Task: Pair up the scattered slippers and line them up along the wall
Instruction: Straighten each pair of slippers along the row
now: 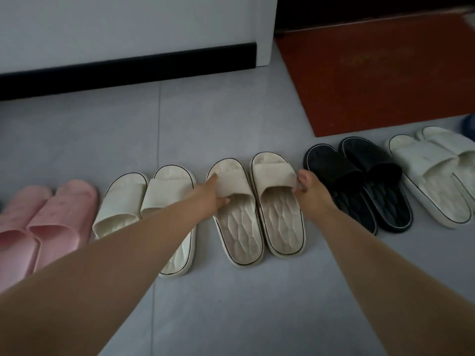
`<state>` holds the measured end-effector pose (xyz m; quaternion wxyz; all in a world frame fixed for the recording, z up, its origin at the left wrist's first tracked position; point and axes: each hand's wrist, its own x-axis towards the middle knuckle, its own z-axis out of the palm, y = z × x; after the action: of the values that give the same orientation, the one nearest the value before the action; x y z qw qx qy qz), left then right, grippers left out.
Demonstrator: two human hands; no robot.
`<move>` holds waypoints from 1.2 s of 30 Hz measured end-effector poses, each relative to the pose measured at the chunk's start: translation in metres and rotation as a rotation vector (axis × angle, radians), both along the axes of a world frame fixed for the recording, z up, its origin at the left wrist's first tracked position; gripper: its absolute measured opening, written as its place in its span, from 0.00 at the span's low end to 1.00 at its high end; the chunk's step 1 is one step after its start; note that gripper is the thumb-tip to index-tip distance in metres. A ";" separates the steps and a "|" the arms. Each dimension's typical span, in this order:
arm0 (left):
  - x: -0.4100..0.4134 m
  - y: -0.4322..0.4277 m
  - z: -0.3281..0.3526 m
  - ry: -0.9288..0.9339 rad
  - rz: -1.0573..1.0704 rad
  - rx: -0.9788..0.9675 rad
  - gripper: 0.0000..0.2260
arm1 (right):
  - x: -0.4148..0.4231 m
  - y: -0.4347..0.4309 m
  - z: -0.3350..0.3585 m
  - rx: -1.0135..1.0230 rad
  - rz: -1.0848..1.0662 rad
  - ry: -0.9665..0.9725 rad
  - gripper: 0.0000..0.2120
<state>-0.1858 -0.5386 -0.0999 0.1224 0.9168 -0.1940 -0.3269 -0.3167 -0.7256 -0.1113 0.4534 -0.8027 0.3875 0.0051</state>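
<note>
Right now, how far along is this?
Done: pink pair, cream pair, black pair and white pair sit in a row. In hand: left hand and right hand grip the beige pair by its straps. Left: perhaps shifting the row closer to the wall.

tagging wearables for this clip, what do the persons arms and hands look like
The left forearm and right forearm are bare to the frame edge, with no sleeves in view. The left hand and right hand wear no gloves, and no watch, bracelet or ring shows. Dim light hides finer detail.
</note>
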 end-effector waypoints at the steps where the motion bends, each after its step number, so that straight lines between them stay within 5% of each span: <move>1: 0.000 0.001 -0.002 -0.002 0.019 -0.022 0.31 | 0.001 -0.002 0.000 0.026 -0.007 -0.004 0.21; 7: 0.002 -0.004 -0.002 -0.016 0.061 -0.060 0.30 | 0.001 -0.001 -0.008 0.017 -0.050 -0.029 0.21; 13: 0.007 -0.027 0.011 -0.074 -0.073 0.126 0.39 | -0.013 -0.001 -0.007 0.061 -0.024 0.002 0.27; 17: -0.001 -0.057 0.022 -0.144 -0.156 -0.190 0.36 | -0.040 -0.016 0.011 0.153 -0.040 0.047 0.30; 23: -0.034 -0.115 0.028 0.082 -0.193 -0.605 0.30 | -0.095 -0.105 0.093 -0.107 0.381 0.493 0.35; 29: -0.049 -0.147 0.031 0.115 -0.251 -0.567 0.31 | -0.152 -0.175 0.157 -0.366 0.717 0.866 0.29; 32: -0.042 -0.171 0.043 0.079 -0.171 -0.541 0.33 | -0.143 -0.198 0.132 -0.336 0.707 0.706 0.31; 36: -0.058 -0.203 0.037 0.078 -0.036 -0.555 0.34 | -0.094 -0.226 0.063 -0.157 0.584 0.247 0.38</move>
<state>-0.2434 -0.7420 -0.0632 0.3702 0.8315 -0.2874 -0.2983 -0.4106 -0.9512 -0.0481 0.3191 -0.9057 0.1922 0.2025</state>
